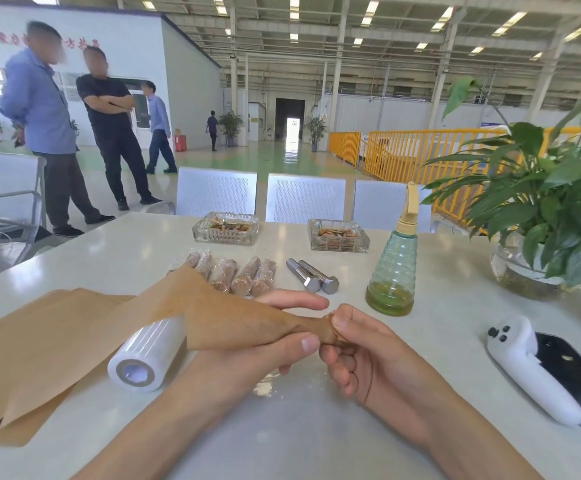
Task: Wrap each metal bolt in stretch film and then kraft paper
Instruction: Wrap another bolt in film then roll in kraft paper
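Nearest, both forearms reach in over the white table. The left hand grips a sheet of kraft paper that is rolled tight at its right end, thumb on the near side and fingers stretched behind it; the loose part of the sheet fans up and left. The right hand pinches the twisted tip of that roll between thumb and curled fingers. Whatever lies inside the roll is hidden by the paper. Just left of the hands lies a film roll on its side, its core facing the camera, resting on a stack of flat paper sheets. At the right edge sits a white handheld device with a dark phone clipped in it. Beyond the hands, five wrapped bolts lie side by side, brown paper under shiny film, and just right of them two bare bolts touch each other, heads toward the camera. A green spray bottle stands to their right. Farther back are two glass ashtrays well apart, and a potted plant in a glass bowl on the right. Behind the table stand three grey chairs, and several people stand on the hall floor at left.
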